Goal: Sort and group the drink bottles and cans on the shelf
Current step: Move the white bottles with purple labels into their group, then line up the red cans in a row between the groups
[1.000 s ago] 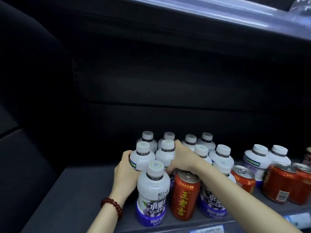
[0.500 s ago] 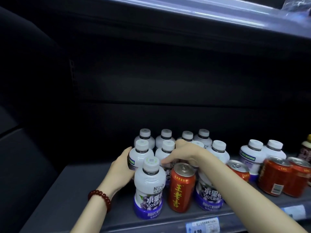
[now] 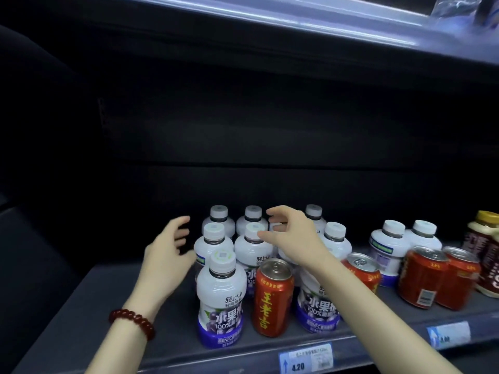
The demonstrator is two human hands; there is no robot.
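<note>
Several white bottles with purple labels [image 3: 221, 298] stand clustered at the middle of the dark shelf [image 3: 81, 319]. A red can [image 3: 272, 298] stands in the front row between two of them. My left hand [image 3: 167, 255] hovers open just left of the cluster, touching nothing. My right hand [image 3: 291, 236] hangs open above the second row, fingers spread over the caps. Another red can [image 3: 360, 271] sits behind my right forearm. Two more white bottles [image 3: 386, 249] and two red cans [image 3: 422, 276] stand further right.
A brown bottle with a gold cap [image 3: 484, 249] stands at the far right edge. Price tags [image 3: 305, 359] line the shelf's front lip. An upper shelf [image 3: 324, 25] overhangs closely. The shelf's left part is bare and dark.
Both hands have let go of the white bottles they gripped and lifted away, fingers now spread. The view has shifted slightly left.
</note>
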